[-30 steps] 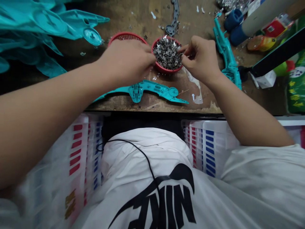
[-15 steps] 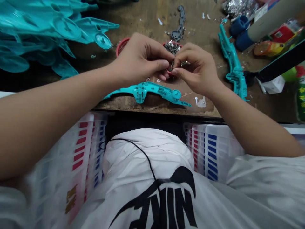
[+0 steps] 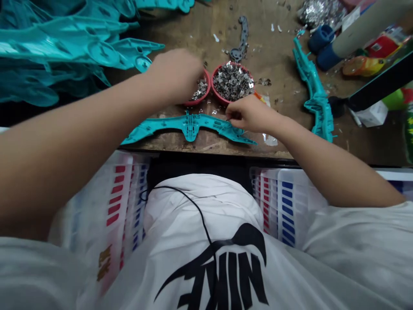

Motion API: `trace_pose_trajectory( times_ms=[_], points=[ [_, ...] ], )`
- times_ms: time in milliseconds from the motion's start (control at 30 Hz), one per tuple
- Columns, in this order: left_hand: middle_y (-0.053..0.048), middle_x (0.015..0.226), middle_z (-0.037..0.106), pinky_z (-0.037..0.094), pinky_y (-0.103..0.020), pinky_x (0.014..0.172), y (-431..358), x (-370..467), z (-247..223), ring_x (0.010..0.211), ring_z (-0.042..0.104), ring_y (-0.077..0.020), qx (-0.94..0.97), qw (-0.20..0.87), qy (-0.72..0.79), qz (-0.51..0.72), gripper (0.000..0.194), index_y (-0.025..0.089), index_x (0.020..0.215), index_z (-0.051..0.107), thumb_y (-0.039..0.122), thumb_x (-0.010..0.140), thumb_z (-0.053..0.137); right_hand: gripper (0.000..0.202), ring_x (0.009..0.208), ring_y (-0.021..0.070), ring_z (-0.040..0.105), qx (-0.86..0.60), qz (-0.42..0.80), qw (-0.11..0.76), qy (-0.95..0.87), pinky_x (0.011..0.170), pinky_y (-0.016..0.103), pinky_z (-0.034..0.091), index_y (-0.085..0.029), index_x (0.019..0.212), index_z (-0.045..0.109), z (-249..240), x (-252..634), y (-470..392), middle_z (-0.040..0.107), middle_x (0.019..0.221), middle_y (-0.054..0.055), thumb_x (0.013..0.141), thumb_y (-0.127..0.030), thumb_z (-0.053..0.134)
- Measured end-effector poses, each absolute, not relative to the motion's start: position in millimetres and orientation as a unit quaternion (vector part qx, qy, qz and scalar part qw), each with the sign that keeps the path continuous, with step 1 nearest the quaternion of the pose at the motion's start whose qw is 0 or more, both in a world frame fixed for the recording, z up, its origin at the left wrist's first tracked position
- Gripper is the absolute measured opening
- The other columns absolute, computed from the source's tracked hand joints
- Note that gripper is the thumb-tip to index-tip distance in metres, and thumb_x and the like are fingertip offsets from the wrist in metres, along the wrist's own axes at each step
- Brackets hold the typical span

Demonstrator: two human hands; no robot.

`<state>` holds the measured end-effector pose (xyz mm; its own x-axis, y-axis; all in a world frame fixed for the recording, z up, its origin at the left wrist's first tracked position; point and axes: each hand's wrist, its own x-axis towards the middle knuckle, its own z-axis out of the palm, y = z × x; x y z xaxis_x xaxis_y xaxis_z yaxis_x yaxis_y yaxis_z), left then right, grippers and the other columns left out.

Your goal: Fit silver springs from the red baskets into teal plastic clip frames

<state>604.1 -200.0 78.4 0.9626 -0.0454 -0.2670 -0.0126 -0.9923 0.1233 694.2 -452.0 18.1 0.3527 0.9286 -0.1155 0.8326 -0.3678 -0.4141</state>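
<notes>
A long teal plastic part (image 3: 190,127), wing-shaped with a ribbed middle, lies along the table's front edge. Over its right end, my right hand (image 3: 250,114) is closed in a pinch; whatever sits between the fingertips is too small to make out. My left hand (image 3: 177,75) is at the left red basket (image 3: 208,88), partly covering it, its fingers hidden and blurred by motion. That basket holds small shiny metal pieces. A second red basket (image 3: 221,98), heaped with small metal clips (image 3: 232,81), stands right beside it. A few loose clips (image 3: 214,111) lie between baskets and teal part.
Teal parts (image 3: 77,41) are piled at the left. Another teal part (image 3: 314,92) lies at the right, near a black bar (image 3: 380,82) and a roll with blue ends (image 3: 351,41). A grey curved piece (image 3: 242,36) lies behind the baskets. White crates (image 3: 300,189) stand below the table edge.
My hands, together above the baskets before, have parted. The left moved left to the left basket; the right came down toward the teal part's right end. Both baskets show more now.
</notes>
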Motion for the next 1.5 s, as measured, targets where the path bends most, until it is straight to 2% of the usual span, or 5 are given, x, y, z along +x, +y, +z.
trace_pose_trajectory(
  times_ms=[333,567,967,1267,1500],
  points=[
    [-0.029,0.158,0.075,0.063,-0.056,0.111,-195,594,71,0.135,0.075,-0.0401,0.974,-0.078,0.02,-0.21,0.052,0.006,0.153,0.078,0.03,0.117,0.05,0.021,0.096,0.0298,0.071,-0.791,0.13,0.087,-0.591,0.085,0.041,0.042,-0.021,0.109,0.084,7,679,-448,0.082,0.104,0.012,0.11,-0.021,0.063],
    [-0.003,0.122,0.082,0.044,-0.036,0.078,-172,611,50,0.083,0.047,-0.0182,0.97,-0.105,-0.043,-0.214,0.049,0.027,0.143,0.088,0.038,0.12,0.045,0.028,0.094,0.029,0.07,-0.783,0.14,0.053,-0.604,0.082,0.042,0.038,-0.023,0.107,0.084,13,675,-448,0.08,0.1,0.012,0.113,-0.019,0.057],
    [-0.005,0.095,0.082,0.037,-0.034,0.068,-184,605,56,0.069,0.044,-0.0196,0.976,-0.053,-0.102,-0.183,0.037,0.02,0.12,0.093,0.027,0.113,0.058,0.017,0.096,0.0282,0.074,-0.772,0.186,0.083,-0.602,0.088,0.04,0.048,-0.024,0.114,0.087,18,686,-449,0.084,0.106,0.011,0.111,-0.028,0.071],
    [-0.004,0.087,0.083,0.049,-0.033,0.085,-190,597,71,0.09,0.07,-0.0176,0.929,0.366,-0.023,-0.036,0.023,0.013,0.111,0.095,0.017,0.093,0.081,0.029,0.119,0.0358,0.081,-0.866,0.099,0.256,-0.418,0.095,0.047,0.066,-0.035,0.135,0.087,42,675,-443,0.09,0.121,0.008,0.113,-0.05,0.075],
    [-0.009,0.091,0.088,0.065,-0.048,0.09,-226,582,66,0.086,0.078,-0.0244,0.855,0.517,0.028,-0.045,0.006,0.022,0.088,0.08,0.022,0.082,0.081,0.022,0.117,0.0313,0.084,-0.855,0.072,0.31,-0.41,0.108,0.047,0.068,-0.034,0.124,0.09,51,658,-439,0.091,0.128,0.006,0.111,-0.035,0.071]
  ],
)
